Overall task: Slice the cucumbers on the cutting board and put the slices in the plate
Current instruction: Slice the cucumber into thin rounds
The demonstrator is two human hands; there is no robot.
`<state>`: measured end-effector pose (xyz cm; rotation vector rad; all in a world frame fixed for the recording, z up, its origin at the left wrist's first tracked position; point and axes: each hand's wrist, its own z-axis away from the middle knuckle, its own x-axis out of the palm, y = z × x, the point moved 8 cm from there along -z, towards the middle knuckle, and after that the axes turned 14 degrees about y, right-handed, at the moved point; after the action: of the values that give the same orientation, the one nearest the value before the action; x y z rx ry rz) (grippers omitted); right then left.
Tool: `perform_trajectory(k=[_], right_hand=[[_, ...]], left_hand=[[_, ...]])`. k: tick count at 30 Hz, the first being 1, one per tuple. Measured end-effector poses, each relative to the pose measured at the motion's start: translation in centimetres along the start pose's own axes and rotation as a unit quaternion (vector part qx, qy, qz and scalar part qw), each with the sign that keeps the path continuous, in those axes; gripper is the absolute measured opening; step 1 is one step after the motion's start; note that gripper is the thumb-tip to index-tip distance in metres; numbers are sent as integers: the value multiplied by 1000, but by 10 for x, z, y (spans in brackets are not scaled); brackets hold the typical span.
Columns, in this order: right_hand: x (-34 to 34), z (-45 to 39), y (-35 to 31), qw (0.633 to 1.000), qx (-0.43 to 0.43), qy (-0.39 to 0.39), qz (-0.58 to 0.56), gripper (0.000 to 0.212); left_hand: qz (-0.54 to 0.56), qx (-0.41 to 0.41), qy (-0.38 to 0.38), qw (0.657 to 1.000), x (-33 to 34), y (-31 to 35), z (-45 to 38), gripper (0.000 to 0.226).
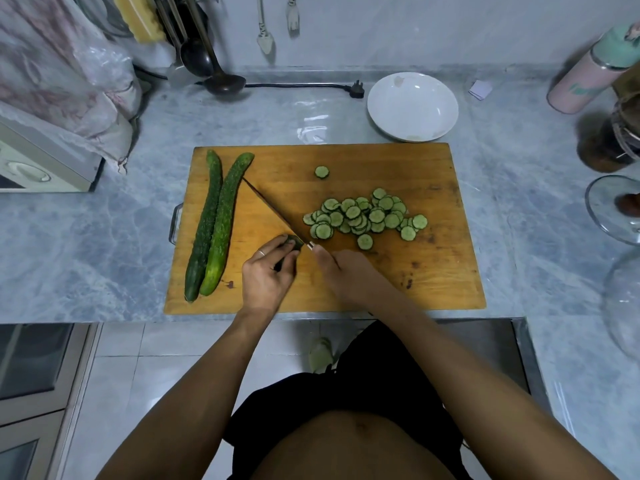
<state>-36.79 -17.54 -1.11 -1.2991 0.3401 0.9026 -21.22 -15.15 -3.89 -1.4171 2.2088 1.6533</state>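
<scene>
On the wooden cutting board (346, 168) the left hand (266, 271), a ring on one finger, curls its fingers round a short cucumber stub (294, 241) and pins it to the wood near the board's front edge. The right hand (341, 271) grips the handle of a knife (273, 209); the fingers wrap under and out of sight, but the thin dark blade runs from that hand diagonally back and to the left, its edge down just beside the stub. Right of the blade lies a heap of cucumber slices (367, 216), overlapping, with a few loose ones at its fringe and one lone slice (321, 172) farther back on the board. Two whole cucumbers (214, 223) lie side by side along the board's left end, touching for most of their length. The white plate (412, 106) sits on the grey marble counter (277, 116) just behind the board's back right corner, holding no slices. A black plug and cord (356, 89) lie left of the plate, a dark ladle (221, 83) beyond that. A pink bottle (585, 81) with a mint cap leans at far right; its green lettering is too blurred to read.
</scene>
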Motion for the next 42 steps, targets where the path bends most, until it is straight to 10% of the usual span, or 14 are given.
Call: perform_trajectory(k=[42], right_hand=[[9, 11, -6, 1000, -8, -8, -16, 62]], left_hand=[[-2, 5, 10, 1000, -1, -4, 2, 18]])
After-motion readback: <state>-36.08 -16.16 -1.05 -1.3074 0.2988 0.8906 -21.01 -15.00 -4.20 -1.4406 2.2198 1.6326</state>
